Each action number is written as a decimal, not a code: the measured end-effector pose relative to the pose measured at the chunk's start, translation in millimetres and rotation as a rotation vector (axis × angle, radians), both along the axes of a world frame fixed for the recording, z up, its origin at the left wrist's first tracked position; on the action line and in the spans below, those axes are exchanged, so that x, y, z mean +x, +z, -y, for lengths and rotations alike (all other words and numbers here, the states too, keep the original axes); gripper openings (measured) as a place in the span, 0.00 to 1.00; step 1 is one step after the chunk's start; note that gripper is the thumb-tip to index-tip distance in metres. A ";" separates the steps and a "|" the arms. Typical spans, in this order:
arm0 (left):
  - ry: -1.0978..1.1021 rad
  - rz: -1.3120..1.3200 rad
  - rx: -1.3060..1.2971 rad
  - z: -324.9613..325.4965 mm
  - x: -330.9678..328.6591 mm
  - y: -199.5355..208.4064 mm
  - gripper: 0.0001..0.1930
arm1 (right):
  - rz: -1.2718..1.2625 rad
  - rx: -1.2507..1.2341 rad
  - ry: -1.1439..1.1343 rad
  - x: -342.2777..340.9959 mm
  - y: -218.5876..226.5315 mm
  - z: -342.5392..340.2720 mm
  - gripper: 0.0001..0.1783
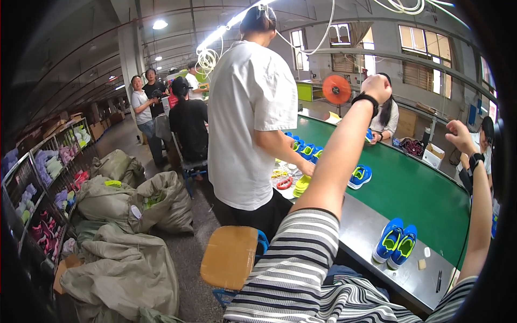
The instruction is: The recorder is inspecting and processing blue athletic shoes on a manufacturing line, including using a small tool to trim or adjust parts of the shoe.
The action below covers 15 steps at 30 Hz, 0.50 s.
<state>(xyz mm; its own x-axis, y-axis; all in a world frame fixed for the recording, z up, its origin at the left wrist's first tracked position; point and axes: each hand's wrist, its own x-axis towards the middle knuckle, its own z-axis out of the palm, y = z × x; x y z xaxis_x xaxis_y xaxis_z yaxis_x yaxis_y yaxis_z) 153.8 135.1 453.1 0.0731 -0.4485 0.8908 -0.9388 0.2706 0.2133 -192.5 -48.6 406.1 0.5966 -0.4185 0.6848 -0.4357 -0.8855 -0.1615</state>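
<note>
Both my arms are stretched out and raised over the work line. My left hand (pixel 375 89), a black band at its wrist, is closed in a fist high in front of an orange fan, with nothing seen in it. My right hand (pixel 461 137), with a dark watch on the wrist, is held up at the right, its fingers curled in and no object showing. Below, between my arms, a pair of blue shoes (pixel 396 244) with lime-green linings stands on the metal bench top (pixel 355 220). Neither hand touches them. Beside the shoes lie a small beige block (pixel 421 264) and a dark slim tool (pixel 439 281).
A green conveyor belt (pixel 414 185) carries another blue shoe (pixel 359 176). A person in a white shirt (pixel 245 124) works close on my left, behind a wooden-seated stool (pixel 230 257). Large sacks (pixel 124 269) and shoe racks (pixel 40 183) fill the left. The orange fan (pixel 336 89) stands beyond the belt.
</note>
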 end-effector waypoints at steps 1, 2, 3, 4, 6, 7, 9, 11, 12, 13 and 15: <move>0.013 -0.017 0.015 3.1 -3.7 10.5 0.07 | 0.008 -0.010 -0.037 0.5 11.1 1.2 0.18; -0.002 -0.057 0.019 14.3 -6.7 12.7 0.08 | 0.005 -0.027 -0.044 1.7 17.7 -12.8 0.18; -0.018 -0.097 0.024 26.3 -10.1 14.5 0.09 | 0.003 -0.043 -0.051 -8.2 16.4 13.1 0.18; -0.029 -0.120 0.001 26.8 -16.5 22.8 0.08 | 0.005 -0.043 -0.084 -18.7 27.4 13.5 0.19; 0.041 -0.123 -0.038 14.6 -4.3 33.8 0.08 | -0.013 -0.036 -0.074 -4.8 46.5 21.5 0.20; 0.045 -0.118 -0.031 18.2 -10.6 37.0 0.08 | -0.025 -0.057 -0.096 -11.6 52.7 22.8 0.21; 0.017 -0.147 -0.005 22.0 -17.6 40.6 0.08 | 0.031 -0.015 -0.090 -15.5 62.4 30.2 0.21; -0.033 -0.140 0.006 25.7 -17.8 41.7 0.08 | 0.022 0.027 -0.063 -8.7 69.5 18.7 0.21; -0.033 -0.121 -0.005 27.6 -19.5 41.9 0.08 | 0.023 0.032 -0.059 -5.9 72.2 11.9 0.21; -0.032 -0.120 -0.004 29.7 -22.7 41.8 0.08 | 0.013 0.052 -0.077 -5.2 76.7 5.6 0.21; -0.003 -0.069 0.021 32.7 -28.0 41.9 0.08 | 0.005 0.072 -0.091 -1.8 81.8 5.8 0.21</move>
